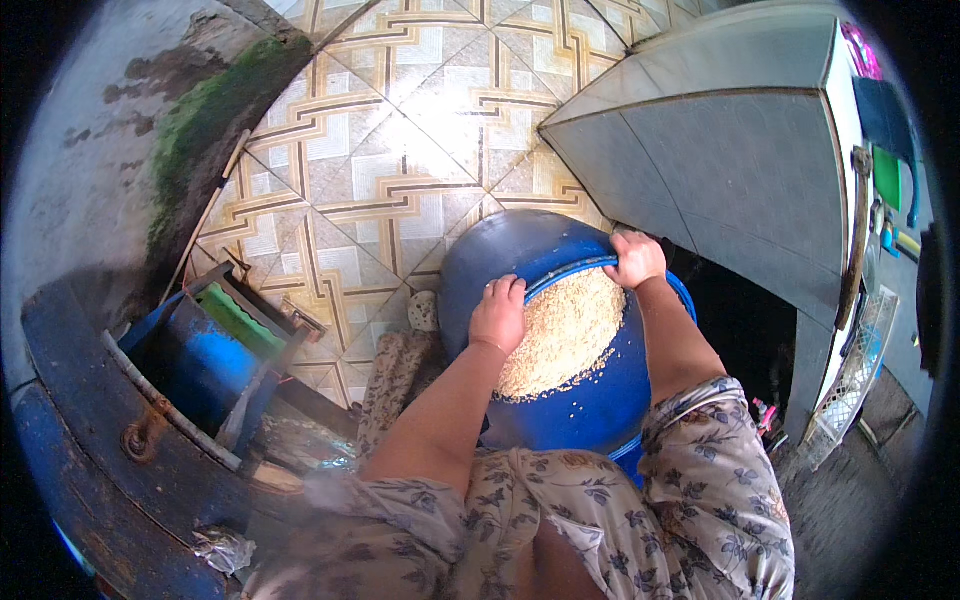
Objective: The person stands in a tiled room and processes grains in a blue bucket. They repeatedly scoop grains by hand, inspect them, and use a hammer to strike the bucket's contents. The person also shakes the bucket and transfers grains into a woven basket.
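Observation:
A large blue plastic drum (517, 240) leans before me, its mouth tilted up towards my body. Pale yellowish grain (574, 330) lies in a heap inside, with loose bits scattered along the drum's inner wall. My left hand (499, 313) is closed over the left part of the rim on the far side. Farther right on the same rim (574, 268), my right hand (637, 259) grips with its fingers curled over the edge. The drum's underside and base are hidden.
A grey tiled counter (750, 165) stands at right, with a dark recess below and a white plastic basket (855, 367) near its edge. At left is a worn blue-painted structure (90, 390) near a thin stick (206, 214) and a mossy wall (195, 120). Patterned tiles (360, 157) cover the floor.

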{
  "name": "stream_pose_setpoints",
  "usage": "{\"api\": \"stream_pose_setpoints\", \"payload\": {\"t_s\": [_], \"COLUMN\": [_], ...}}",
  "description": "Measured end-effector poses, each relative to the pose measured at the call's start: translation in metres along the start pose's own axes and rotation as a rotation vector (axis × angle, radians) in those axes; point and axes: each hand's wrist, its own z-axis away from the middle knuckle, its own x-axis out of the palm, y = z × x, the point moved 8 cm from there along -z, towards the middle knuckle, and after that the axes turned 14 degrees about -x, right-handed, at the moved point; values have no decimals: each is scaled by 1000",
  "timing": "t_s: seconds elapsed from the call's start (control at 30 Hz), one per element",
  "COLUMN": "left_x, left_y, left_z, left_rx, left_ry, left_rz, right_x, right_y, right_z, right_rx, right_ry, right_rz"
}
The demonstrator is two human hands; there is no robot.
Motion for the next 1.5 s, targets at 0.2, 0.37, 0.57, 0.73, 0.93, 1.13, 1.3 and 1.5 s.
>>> {"api": "stream_pose_setpoints", "payload": {"t_s": [0.2,0.37,0.57,0.73,0.93,1.13,1.3,1.5], "left_x": [-3,-8,-14,-19,-12,-13,-13,-6], "left_y": [0,7,25,24,-1,4,9,10], "left_z": [0,-1,0,9,7,9,15,12], "left_rx": [-20,-7,173,184,26,15,12,47], "left_ry": [4,31,132,174,15,-26,-9,-40], "left_rz": [-28,-77,-78,-82,-67,-24,-45,-20], "right_x": [-1,-9,-18,130,386,466,485,534], "right_y": [0,1,-13,-87,-139,-4,52,-9], "right_z": [2,12,40,83,31,-68,-95,-131], "right_rx": [49,93,-57,174,547,650,803,779], "right_ry": [-45,6,718,979,70,117,174,98], "right_rz": [-4,-65,78,-395,-1035,-873,-1087,-1556]}}
